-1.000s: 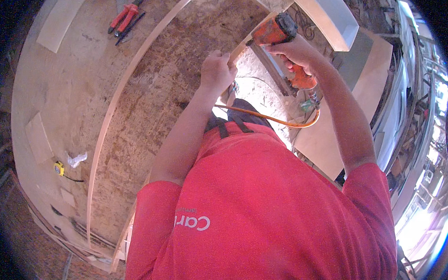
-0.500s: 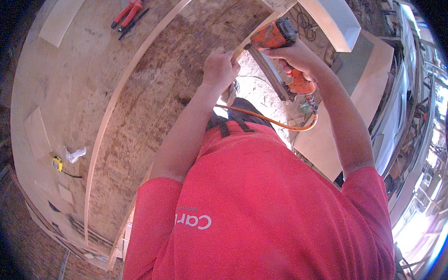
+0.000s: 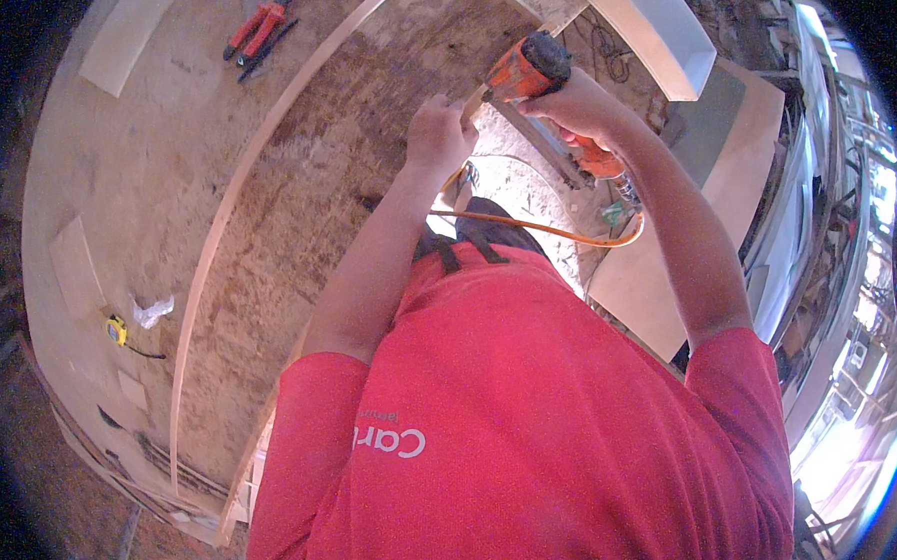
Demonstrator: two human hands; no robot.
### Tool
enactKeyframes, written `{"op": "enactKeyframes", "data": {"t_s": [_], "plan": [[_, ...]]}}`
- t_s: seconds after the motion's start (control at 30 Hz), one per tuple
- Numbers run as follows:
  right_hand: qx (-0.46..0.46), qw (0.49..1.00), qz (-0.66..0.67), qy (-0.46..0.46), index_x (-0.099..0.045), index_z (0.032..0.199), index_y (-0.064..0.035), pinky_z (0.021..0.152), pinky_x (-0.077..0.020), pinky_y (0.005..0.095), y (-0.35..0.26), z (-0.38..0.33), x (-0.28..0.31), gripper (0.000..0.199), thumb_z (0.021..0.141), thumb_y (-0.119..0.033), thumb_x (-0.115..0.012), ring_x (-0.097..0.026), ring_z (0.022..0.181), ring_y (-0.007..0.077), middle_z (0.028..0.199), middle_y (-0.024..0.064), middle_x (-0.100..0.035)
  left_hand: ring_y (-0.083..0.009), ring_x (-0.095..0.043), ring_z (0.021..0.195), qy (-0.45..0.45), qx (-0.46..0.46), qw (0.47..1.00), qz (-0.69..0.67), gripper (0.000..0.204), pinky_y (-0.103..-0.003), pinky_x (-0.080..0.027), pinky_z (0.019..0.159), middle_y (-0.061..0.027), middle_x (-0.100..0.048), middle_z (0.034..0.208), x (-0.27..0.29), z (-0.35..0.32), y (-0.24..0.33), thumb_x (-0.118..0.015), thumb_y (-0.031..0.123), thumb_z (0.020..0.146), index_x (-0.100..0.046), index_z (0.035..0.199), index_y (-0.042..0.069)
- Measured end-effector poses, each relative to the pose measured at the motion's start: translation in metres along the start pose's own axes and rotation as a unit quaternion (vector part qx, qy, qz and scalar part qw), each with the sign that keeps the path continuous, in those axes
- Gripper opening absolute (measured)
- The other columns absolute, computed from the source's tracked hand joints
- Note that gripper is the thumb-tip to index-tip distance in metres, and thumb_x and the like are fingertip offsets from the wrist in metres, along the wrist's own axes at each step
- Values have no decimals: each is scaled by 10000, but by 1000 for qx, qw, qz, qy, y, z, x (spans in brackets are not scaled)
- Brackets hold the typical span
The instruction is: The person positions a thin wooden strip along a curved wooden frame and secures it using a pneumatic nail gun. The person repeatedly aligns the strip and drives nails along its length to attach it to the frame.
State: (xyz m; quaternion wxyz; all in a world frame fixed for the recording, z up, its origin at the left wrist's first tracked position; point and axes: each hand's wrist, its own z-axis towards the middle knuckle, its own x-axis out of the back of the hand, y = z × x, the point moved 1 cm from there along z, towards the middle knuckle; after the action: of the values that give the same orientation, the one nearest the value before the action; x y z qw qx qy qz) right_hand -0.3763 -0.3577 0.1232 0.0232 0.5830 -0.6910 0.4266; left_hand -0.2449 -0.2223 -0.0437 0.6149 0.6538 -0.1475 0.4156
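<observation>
My right hand [image 3: 586,112] is wrapped round the handle of an orange and black pneumatic nail gun [image 3: 522,72]. Its nose sits against, or just above, the near pale wooden strip [image 3: 475,103]; I cannot tell whether they touch. From the handle's end an orange air hose [image 3: 542,232] runs left across my waist. My left hand [image 3: 440,135] is closed over the same strip, just left of the nail gun's nose, with its fingertips partly hidden. Beyond both hands another thin curved strip [image 3: 246,167] stands along the brown, stained wooden work surface [image 3: 336,115].
Red-handled pliers [image 3: 255,30] lie on the far left of the surface. A yellow tape measure [image 3: 117,329] and a crumpled white scrap [image 3: 153,312] are at the left. A wide curved wooden piece [image 3: 648,26] juts out at upper right, above a pale board [image 3: 644,281].
My right hand has brought the nail gun slightly left and tilted it, closer to my left hand. The hose has shifted with it. My left hand stays in place on the strip.
</observation>
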Motion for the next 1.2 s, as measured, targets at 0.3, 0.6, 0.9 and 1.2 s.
{"op": "enactKeyframes", "data": {"t_s": [0.3,0.6,0.9,1.2], "plan": [[11,989,94,116,-661,980,-50,494,-419,286,55,-47,6,333,831,-255,-877,-515,511,95,628,-27,-555,-411,-673,1001,54,38,998,14,522,-512,-537,912,-225,-697,1041,44,-43,7,-834,363,718,-739,1118,41],[-32,945,218,243,-634,801,-79,469,-392,287,127,-106,0,256,861,-197,-853,-513,498,96,613,-18,-566,-380,-708,935,-16,88,996,18,336,-477,-559,829,-197,-736,1002,42,-68,-14,-777,301,771,-778,1006,61],[-38,940,251,229,-643,835,-71,479,-404,285,195,-123,5,230,871,-194,-834,-524,518,89,636,-15,-580,-355,-706,804,-31,39,998,40,286,-447,-563,754,-189,-704,848,63,-59,-4,-762,238,732,-798,968,80],[2,954,180,239,-652,1022,-25,490,-414,267,257,-140,1,320,862,-222,-846,-524,540,85,733,-16,-599,-331,-647,710,-1,-3,997,81,175,-447,-514,629,-149,-619,746,60,-66,-9,-731,192,768,-741,879,58]]}}
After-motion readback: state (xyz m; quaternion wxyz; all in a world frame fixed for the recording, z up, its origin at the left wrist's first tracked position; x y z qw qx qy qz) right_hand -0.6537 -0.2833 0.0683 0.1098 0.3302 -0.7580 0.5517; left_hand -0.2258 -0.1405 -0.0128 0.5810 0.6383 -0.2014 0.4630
